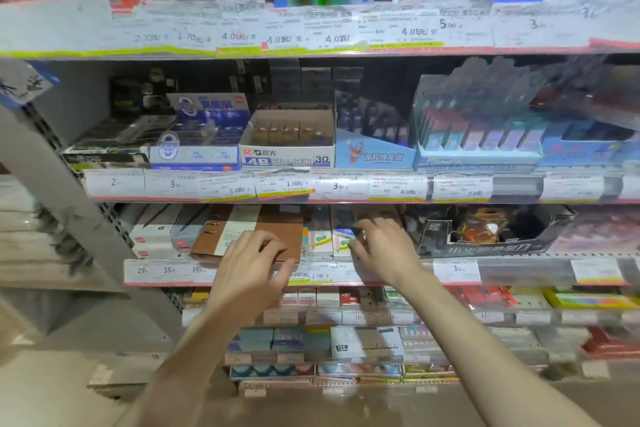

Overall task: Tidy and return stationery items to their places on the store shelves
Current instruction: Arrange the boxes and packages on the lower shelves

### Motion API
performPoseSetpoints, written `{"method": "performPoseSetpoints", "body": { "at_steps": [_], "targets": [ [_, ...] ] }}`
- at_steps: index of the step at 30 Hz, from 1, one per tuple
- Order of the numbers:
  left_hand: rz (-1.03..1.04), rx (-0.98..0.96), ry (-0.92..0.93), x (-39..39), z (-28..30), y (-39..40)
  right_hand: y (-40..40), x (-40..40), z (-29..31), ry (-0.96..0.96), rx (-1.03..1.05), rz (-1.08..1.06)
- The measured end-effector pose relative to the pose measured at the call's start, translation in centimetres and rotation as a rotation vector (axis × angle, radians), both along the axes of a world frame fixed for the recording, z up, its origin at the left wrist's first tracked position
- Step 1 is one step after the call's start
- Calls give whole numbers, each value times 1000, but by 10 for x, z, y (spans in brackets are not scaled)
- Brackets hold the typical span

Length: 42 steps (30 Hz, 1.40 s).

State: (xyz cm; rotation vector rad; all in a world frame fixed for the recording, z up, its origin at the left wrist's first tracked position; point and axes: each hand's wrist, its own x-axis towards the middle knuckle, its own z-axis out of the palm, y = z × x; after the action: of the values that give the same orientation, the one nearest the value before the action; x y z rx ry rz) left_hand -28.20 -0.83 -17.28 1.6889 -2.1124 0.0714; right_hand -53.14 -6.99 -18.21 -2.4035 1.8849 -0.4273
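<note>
Much of this view is smeared: the price tags along the shelf edge (381, 270) in front of my hands are mostly unreadable, and the rows below my forearms blur into coloured blocks. My left hand (251, 270) covers the near corner of the brown ring binder (273, 229), so I cannot see how far that cover reaches toward the edge. My right hand (384, 246) hides the lower part of the small pastel packs (325, 239) standing just left of its fingers, and whatever lies beneath its palm is out of sight.

Both arms reach up and forward from the bottom of the view, bare, converging on the same shelf. My left hand is palm down with the fingers curled and the thumb pointing right; its fingertips rest at the binder's front edge, and I cannot tell whether this grip actually pinches the cover or only touches it. My right hand is palm down too, fingers bent and spread onto the packs; something dark sits at its fingertips, too blurred to identify, and I cannot tell whether that grip is closed on anything.

The binder lies flat under and beyond my left grip. A dark open display box (485, 232) stands just right of my right grip.
</note>
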Motion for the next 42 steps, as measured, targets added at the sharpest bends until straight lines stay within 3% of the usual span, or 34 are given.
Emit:
{"method": "performPoseSetpoints", "body": {
  "at_steps": [7, 17, 24, 33, 38, 42],
  "targets": [
    [-33, -10, 1, 3, 1, -2, -14, 6, -7, -1, -9, 10],
    [-82, -86, 39, 8, -11, -6, 17, -9, -9, -231, -77, 57],
    [-120, -87, 202, 9, -10, -3, 59, -18, 6, -299, -170, 87],
    [-95, -164, 292, 39, 52, 4, 67, 25, 74, -325, -413, 215],
    [-67, -368, 207, 88, 94, -7, 50, 62, 113, -265, -505, 253],
    [-36, -424, 99, 134, 114, -24, 29, 93, 142, -189, -550, 293]
  ]
}}
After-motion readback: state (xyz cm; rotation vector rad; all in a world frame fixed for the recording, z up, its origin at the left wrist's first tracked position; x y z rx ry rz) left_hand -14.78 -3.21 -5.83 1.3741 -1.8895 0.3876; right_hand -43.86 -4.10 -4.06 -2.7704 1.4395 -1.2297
